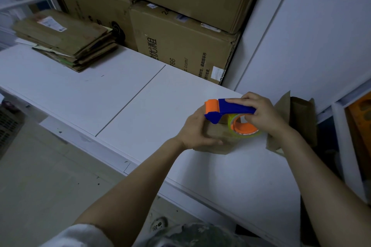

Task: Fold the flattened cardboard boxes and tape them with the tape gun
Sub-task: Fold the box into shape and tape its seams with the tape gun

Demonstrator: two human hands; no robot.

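Both hands are being held over the right part of a white tabletop [100,94], around a small cardboard box [218,132] that is standing there. The left hand [195,128] is being curled against the box's left side, with the thumb being laid along its near face. The right hand [263,114] is being wrapped around the blue handle of the tape gun [226,106], which is being held across the top of the box with its orange roller pointing left. Whether the gun is touching the cardboard cannot be told. A roll of clear tape [245,129] on an orange core is being carried under the handle, at the box's right side. Just behind the right hand, another brown cardboard piece [301,118] is being left standing open. Well apart, at the far left, a stack of flattened boxes [66,40] is being kept on the tabletop, beside large cardboard cartons [180,42] piled at the back.
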